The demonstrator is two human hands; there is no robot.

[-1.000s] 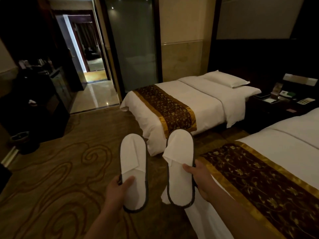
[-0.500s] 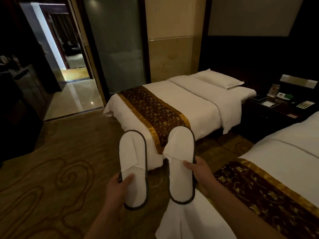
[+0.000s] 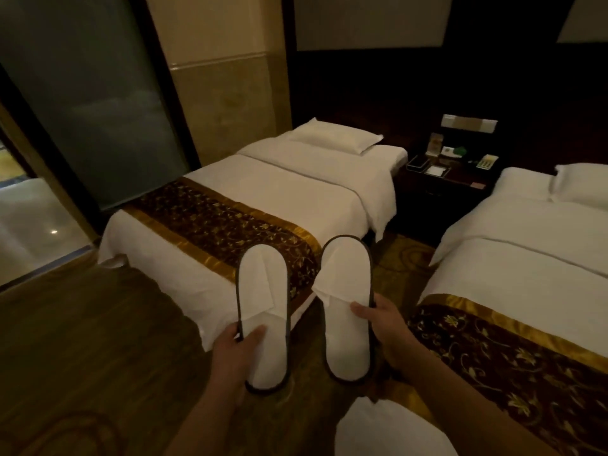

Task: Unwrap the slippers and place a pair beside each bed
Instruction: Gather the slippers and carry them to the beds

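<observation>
Left hand: fingers clasp the left slipper, thumb on top.
Right hand: fingers grip the right slipper by its edge.
Beds: far bed beyond the fingers; near bed to their right.

Unwrapped white slippers, side by side

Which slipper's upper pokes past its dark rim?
The right slipper, held by the right hand; its upper juts past the rim, unlike the left slipper.
</observation>
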